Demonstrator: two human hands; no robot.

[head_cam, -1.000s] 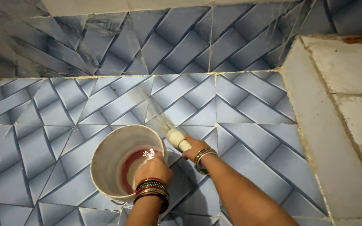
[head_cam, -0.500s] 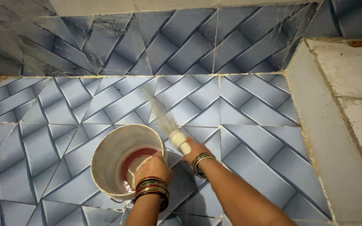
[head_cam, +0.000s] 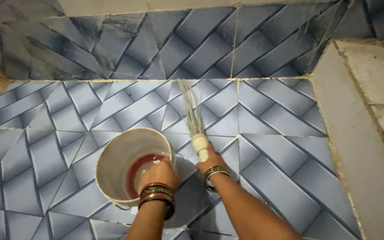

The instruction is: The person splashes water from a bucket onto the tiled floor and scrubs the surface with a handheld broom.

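Two bare forearms, no sleeves. The left wrist [head_cam: 157,196] wears a thick stack of bangles in red, gold and dark tones. The right wrist [head_cam: 215,174] wears fewer bangles, metallic with patterned edges and a dark band.

home washroom | blue patterned floor tiles [head_cam: 272,111] | bucket [head_cam: 112,164]

Dim, bluish light; soft focus, darker upper-left corner.
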